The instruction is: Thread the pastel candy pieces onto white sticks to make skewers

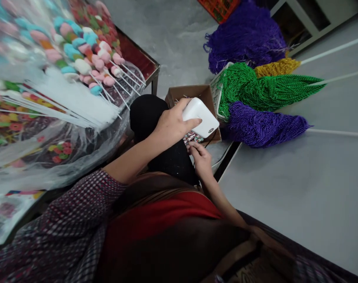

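Observation:
My left hand (175, 120) is wrapped round a white, rounded, box-shaped device (199, 114), thumb lying across its face. A small dark oval shows near one corner of the device; its kind is not clear. Just below it, my right hand (202, 158) has thumb and fingers pinched together beside a pile of small, shiny, multicoloured pieces (193, 136). What that pinch holds, if anything, is too small to make out. Behind the device stands an open cardboard box (189, 91) with thin sticks and small pieces inside, partly hidden by the device and my left hand.
On the left, a red-brown table (137, 55) bears marshmallow skewers (87, 59) and clear plastic wrap (108, 157). To the right are green bead strands (255, 86), purple strands (264, 124), gold strands (277, 67) and a white basket (218, 92). An orange crate (218, 8) stands farther back.

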Motion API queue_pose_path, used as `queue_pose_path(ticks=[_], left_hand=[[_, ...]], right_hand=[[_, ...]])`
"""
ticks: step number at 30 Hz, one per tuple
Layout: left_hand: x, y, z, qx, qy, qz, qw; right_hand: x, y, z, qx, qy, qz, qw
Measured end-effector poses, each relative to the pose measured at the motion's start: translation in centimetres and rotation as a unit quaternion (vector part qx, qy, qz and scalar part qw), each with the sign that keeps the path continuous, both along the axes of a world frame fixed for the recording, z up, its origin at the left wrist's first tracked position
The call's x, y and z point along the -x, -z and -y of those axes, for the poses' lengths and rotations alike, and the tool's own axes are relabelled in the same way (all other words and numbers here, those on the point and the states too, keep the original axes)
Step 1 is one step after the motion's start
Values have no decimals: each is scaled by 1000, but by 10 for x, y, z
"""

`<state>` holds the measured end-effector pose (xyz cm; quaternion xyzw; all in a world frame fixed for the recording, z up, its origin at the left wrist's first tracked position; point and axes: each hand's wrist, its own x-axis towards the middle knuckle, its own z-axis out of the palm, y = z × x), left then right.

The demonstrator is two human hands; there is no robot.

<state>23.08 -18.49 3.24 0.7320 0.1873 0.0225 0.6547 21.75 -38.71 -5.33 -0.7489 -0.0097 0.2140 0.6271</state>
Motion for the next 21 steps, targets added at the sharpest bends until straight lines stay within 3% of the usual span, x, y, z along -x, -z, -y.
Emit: queue_pose_path(ticks=[2, 4, 7, 9, 12, 16, 18, 19, 20, 21], left_hand=[[-3, -1, 8, 62, -2, 8, 998], [-6, -7, 17, 142, -3, 18, 990], [-12, -26, 30, 266, 0, 43, 963], [-14, -44, 35, 342, -1, 65, 938], [-11, -72, 39, 424, 5, 98, 900], [4, -95, 46, 436, 14, 155, 887], [10, -98, 50, 453, 21, 144, 879], [12, -97, 53, 466, 30, 132, 874], [14, -97, 54, 476, 43, 119, 870], [15, -95, 56, 478, 62, 107, 869]], right_hand=[[-7, 9, -3, -15, 29, -53, 998], [-15, 2, -1, -29, 25, -51, 998], [-31, -35, -2, -86, 11, 50, 995], [-45, -66, -10, -149, 23, 148, 977], [-64, -106, -36, -283, 25, 281, 917], [-71, -149, -75, -401, 86, 294, 863], [-71, -169, -83, -508, 152, 250, 810], [-71, -177, -82, -583, 169, 176, 775], [-72, -182, -77, -670, 181, 76, 716], [-74, -185, -69, -756, 196, -68, 620]])
